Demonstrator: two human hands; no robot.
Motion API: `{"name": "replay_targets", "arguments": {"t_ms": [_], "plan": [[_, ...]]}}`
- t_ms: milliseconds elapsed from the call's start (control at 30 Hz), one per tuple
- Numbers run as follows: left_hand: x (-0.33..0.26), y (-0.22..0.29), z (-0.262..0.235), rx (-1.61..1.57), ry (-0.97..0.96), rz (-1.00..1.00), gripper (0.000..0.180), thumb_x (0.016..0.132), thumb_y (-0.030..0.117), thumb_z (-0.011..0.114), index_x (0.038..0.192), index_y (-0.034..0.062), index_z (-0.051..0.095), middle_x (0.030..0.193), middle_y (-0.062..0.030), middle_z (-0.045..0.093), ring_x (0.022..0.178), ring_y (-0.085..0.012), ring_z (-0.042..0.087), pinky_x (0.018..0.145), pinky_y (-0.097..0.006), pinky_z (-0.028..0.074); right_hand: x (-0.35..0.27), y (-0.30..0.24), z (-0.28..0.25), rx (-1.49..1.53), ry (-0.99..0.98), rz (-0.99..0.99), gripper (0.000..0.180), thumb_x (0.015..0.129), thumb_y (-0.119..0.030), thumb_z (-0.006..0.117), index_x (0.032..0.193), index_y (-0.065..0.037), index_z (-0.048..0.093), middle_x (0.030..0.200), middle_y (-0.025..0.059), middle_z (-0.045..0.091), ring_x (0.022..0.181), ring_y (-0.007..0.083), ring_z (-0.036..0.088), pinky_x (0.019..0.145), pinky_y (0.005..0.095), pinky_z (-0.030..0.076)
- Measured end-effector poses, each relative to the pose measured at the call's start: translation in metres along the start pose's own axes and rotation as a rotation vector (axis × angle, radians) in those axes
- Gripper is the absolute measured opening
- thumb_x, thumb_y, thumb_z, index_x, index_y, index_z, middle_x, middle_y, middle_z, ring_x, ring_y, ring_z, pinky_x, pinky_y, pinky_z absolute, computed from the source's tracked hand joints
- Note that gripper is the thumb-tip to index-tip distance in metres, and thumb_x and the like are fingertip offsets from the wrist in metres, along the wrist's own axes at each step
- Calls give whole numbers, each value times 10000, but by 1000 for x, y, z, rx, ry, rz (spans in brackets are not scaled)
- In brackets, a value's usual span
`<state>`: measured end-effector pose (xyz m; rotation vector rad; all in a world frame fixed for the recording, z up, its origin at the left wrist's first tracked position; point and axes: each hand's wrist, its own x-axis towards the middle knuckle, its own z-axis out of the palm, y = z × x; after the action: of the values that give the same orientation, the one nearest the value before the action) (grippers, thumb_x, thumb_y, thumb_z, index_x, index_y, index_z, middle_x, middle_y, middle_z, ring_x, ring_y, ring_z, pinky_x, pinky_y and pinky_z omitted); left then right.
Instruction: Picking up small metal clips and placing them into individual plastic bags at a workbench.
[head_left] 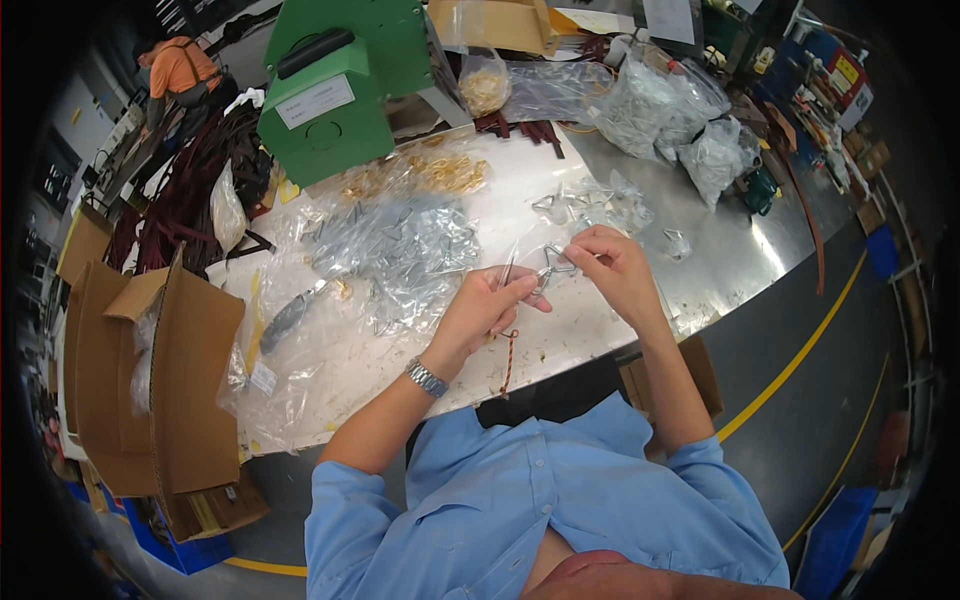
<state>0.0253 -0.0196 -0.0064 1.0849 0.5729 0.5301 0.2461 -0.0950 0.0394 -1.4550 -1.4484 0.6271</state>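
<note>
Over the white table my left hand point(488, 303) is closed in a pinch on a small silver metal buckle, with clear plastic film beside the fingers. My right hand point(612, 268) is closed too, thumb and fingertips at the wire frame of a silver metal buckle point(551, 256) between the hands. Whether the two hands hold one buckle or two linked ones is too small to tell. Left of my hands lies a heap of silver buckles point(410, 245) on clear plastic. More bagged silver pieces point(590, 203) lie just beyond my right hand. A red twisted cord point(509, 365) hangs below my left hand.
A green machine point(325, 105) stands at the back, beside gold-coloured metal pieces point(440, 172). Stuffed clear bags point(655, 100) lie at the back right. An open cardboard box point(200, 370) is at the left, near dark straps point(185, 175). A person in orange point(180, 68) works far left.
</note>
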Motion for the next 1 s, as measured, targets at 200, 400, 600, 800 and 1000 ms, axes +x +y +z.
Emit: {"name": "replay_targets", "arguments": {"t_ms": [200,400,600,800,1000], "plan": [[0,-3,-2,-44,-78,38,247,1059,179,648,1172,-30,718,983,-123,781,455,-2,363,426,-173,281,9,-3,3,241,149,-45,196,1012,-147,706,1099,14,777,1063,43,696,919,114,634,802,268,518],[-3,6,2,206,-17,130,210,1038,173,671,1147,7,740,965,-56,792,522,20,365,464,-172,277,-19,13,54,638,-29,290,302,1052,-220,672,1157,48,762,1073,79,758,876,104,674,849,285,554],[-7,18,-6,277,13,69,185,1015,175,707,1088,14,761,947,-29,786,528,11,357,471,-191,289,-7,15,41,836,77,371,362,1074,-289,629,1193,37,731,1145,161,776,1021,210,759,955,336,584],[-9,23,-6,118,136,161,194,1029,164,692,1112,2,759,874,-2,738,518,5,376,463,-176,276,-13,13,37,883,88,418,384,1083,-330,613,1134,30,735,1159,189,773,1056,250,765,965,357,592],[-13,25,4,99,211,219,225,1042,171,672,1154,2,770,878,1,738,537,12,388,476,-184,289,-17,21,41,891,81,445,383,1081,-327,621,1137,39,723,1115,182,776,1030,264,775,948,362,610]]}}
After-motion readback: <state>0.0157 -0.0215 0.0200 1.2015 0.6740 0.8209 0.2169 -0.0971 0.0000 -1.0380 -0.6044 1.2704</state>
